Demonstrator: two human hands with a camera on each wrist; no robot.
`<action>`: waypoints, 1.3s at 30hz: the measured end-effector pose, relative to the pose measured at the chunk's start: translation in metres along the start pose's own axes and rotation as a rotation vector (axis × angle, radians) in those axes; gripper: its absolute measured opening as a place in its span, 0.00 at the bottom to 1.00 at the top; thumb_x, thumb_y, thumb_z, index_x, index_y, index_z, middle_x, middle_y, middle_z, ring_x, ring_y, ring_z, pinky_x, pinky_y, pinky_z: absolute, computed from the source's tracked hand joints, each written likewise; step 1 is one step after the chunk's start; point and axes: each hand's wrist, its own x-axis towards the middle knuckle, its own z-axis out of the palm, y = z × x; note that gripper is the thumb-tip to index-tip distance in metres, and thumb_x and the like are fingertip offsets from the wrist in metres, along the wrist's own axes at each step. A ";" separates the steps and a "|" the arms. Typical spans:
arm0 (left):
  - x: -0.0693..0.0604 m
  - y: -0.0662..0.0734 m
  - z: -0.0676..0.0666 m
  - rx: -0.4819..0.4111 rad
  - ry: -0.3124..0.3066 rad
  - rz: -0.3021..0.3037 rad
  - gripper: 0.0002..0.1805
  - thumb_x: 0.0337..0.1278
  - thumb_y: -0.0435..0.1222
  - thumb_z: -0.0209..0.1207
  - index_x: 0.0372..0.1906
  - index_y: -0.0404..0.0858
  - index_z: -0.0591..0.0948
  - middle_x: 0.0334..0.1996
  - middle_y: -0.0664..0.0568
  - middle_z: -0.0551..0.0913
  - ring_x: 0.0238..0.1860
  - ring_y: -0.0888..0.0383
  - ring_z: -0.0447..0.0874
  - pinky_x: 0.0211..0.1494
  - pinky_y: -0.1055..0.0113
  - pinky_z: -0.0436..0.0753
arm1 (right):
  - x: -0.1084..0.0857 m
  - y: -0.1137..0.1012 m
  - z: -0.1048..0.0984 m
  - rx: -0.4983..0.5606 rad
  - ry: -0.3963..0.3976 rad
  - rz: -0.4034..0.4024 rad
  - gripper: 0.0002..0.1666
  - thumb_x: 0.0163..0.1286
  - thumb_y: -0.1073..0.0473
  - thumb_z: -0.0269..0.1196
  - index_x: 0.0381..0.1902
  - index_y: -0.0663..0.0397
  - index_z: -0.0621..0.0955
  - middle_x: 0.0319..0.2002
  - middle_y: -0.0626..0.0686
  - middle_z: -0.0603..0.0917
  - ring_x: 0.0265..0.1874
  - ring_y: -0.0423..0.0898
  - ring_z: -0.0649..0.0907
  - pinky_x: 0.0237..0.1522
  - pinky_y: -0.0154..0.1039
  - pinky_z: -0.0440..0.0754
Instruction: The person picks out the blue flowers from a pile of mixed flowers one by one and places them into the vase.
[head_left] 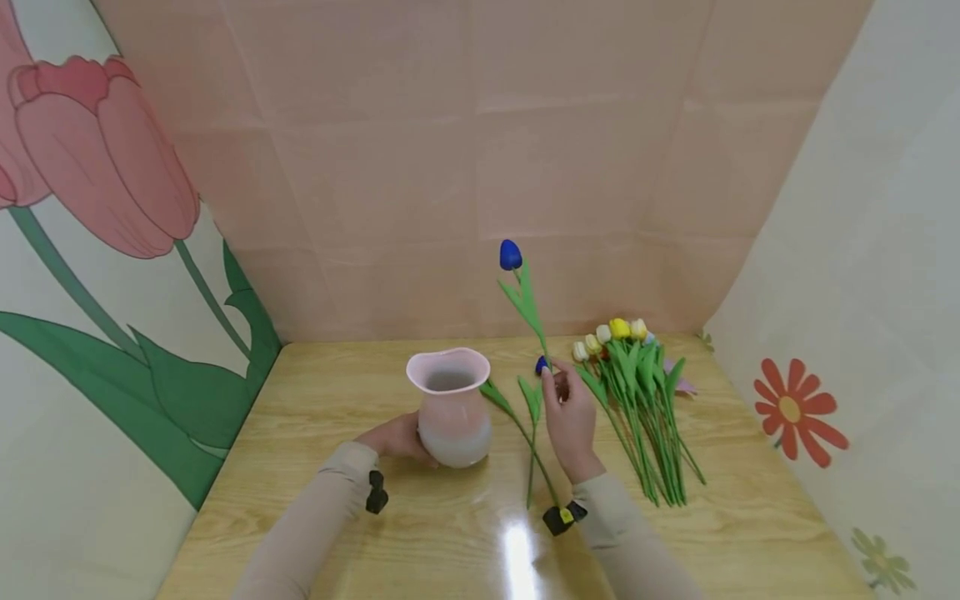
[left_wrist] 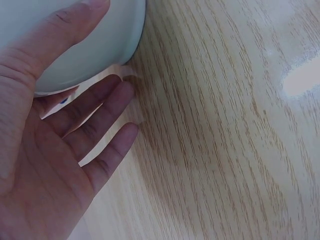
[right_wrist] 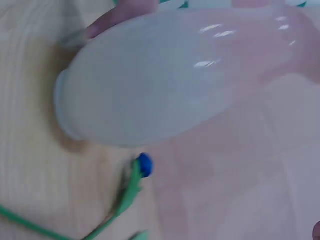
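A pink-and-white vase (head_left: 453, 425) with a wavy rim stands on the table. My left hand (head_left: 401, 437) holds its left side low down; in the left wrist view, the thumb lies along the vase (left_wrist: 95, 60) while the other fingers extend near its base. To the right of the vase, my right hand (head_left: 573, 417) pinches the stem of a blue tulip (head_left: 511, 256), its bloom raised upward. Beneath that hand lie two more green stems (head_left: 532, 442), one beside a blue bloom (head_left: 542, 364). The right wrist view shows a blue tulip (right_wrist: 145, 165) near the vase.
A bunch of tulips (head_left: 648, 408) with yellow and white blooms lies on the right side of the wooden table (head_left: 330, 517). A pink cloth (head_left: 472, 183) hangs behind. Flower-printed sheets (head_left: 862, 292) stand at both sides.
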 end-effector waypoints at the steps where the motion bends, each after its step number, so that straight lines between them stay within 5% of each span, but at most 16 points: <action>1: 0.000 0.000 0.000 -0.004 0.000 0.003 0.51 0.37 0.37 0.77 0.71 0.39 0.62 0.66 0.46 0.70 0.64 0.50 0.69 0.67 0.51 0.68 | 0.000 -0.004 -0.001 0.018 0.018 -0.028 0.12 0.69 0.64 0.61 0.49 0.57 0.81 0.22 0.48 0.76 0.18 0.36 0.68 0.22 0.29 0.65; 8: 0.001 -0.005 0.000 -0.006 0.002 0.005 0.51 0.38 0.38 0.77 0.71 0.41 0.62 0.67 0.46 0.70 0.65 0.50 0.69 0.68 0.50 0.67 | -0.014 -0.024 -0.005 0.104 0.102 -0.183 0.13 0.61 0.74 0.63 0.45 0.62 0.83 0.18 0.50 0.75 0.19 0.34 0.66 0.21 0.27 0.62; 17: -0.002 -0.002 0.000 -0.012 0.009 0.009 0.50 0.38 0.32 0.76 0.70 0.37 0.62 0.66 0.43 0.70 0.63 0.48 0.70 0.66 0.51 0.70 | -0.031 -0.027 0.000 0.137 0.103 -0.231 0.16 0.56 0.78 0.64 0.44 0.66 0.83 0.19 0.50 0.75 0.19 0.34 0.67 0.20 0.26 0.63; 20: -0.006 0.008 -0.004 0.054 -0.007 0.000 0.51 0.38 0.30 0.75 0.70 0.34 0.59 0.65 0.41 0.69 0.63 0.47 0.70 0.66 0.52 0.69 | -0.033 -0.027 0.000 0.142 0.100 -0.242 0.15 0.57 0.77 0.64 0.43 0.65 0.83 0.19 0.49 0.75 0.19 0.34 0.67 0.20 0.26 0.64; 24: -0.019 0.038 -0.023 0.288 0.043 -0.159 0.46 0.39 0.30 0.73 0.67 0.34 0.62 0.58 0.40 0.76 0.57 0.46 0.75 0.61 0.51 0.74 | -0.033 -0.026 0.000 0.144 0.099 -0.262 0.13 0.59 0.75 0.63 0.43 0.65 0.83 0.19 0.49 0.76 0.19 0.34 0.67 0.20 0.26 0.64; 27: -0.031 0.071 -0.048 0.446 0.171 -0.302 0.38 0.47 0.30 0.68 0.66 0.33 0.66 0.55 0.38 0.79 0.55 0.43 0.78 0.57 0.49 0.77 | -0.032 -0.024 -0.001 0.141 0.100 -0.265 0.13 0.60 0.75 0.63 0.44 0.66 0.82 0.20 0.49 0.76 0.19 0.34 0.67 0.20 0.26 0.64; 31: -0.044 0.125 -0.083 0.469 0.506 -0.320 0.27 0.63 0.34 0.56 0.66 0.32 0.66 0.60 0.37 0.76 0.56 0.41 0.78 0.54 0.47 0.79 | -0.031 -0.021 -0.001 0.127 0.114 -0.264 0.13 0.59 0.76 0.63 0.43 0.66 0.82 0.20 0.49 0.76 0.19 0.34 0.67 0.20 0.26 0.64; 33: -0.050 0.155 -0.092 0.375 0.709 -0.250 0.24 0.68 0.36 0.51 0.65 0.33 0.66 0.58 0.38 0.77 0.54 0.42 0.79 0.52 0.48 0.79 | -0.030 -0.020 -0.002 0.117 0.118 -0.269 0.13 0.59 0.76 0.63 0.43 0.67 0.82 0.20 0.50 0.76 0.19 0.34 0.68 0.21 0.26 0.64; 35: -0.053 0.185 -0.093 0.224 0.856 -0.113 0.21 0.70 0.37 0.49 0.63 0.35 0.68 0.55 0.39 0.78 0.52 0.44 0.79 0.52 0.50 0.80 | -0.029 -0.019 -0.002 0.123 0.118 -0.274 0.13 0.58 0.77 0.63 0.43 0.68 0.82 0.20 0.50 0.76 0.20 0.35 0.68 0.21 0.26 0.64; 37: -0.052 0.208 -0.087 0.069 0.912 0.048 0.19 0.69 0.37 0.52 0.60 0.34 0.70 0.51 0.40 0.79 0.51 0.45 0.79 0.54 0.52 0.79 | -0.028 -0.019 -0.003 0.129 0.116 -0.276 0.14 0.59 0.77 0.63 0.43 0.67 0.82 0.20 0.50 0.77 0.20 0.36 0.69 0.21 0.26 0.64; 39: -0.048 0.228 -0.074 -0.084 0.874 0.138 0.19 0.68 0.38 0.56 0.58 0.34 0.71 0.49 0.41 0.79 0.50 0.47 0.79 0.55 0.55 0.79 | -0.027 -0.019 -0.003 0.137 0.114 -0.276 0.15 0.58 0.77 0.63 0.44 0.66 0.83 0.20 0.49 0.77 0.20 0.36 0.69 0.21 0.26 0.64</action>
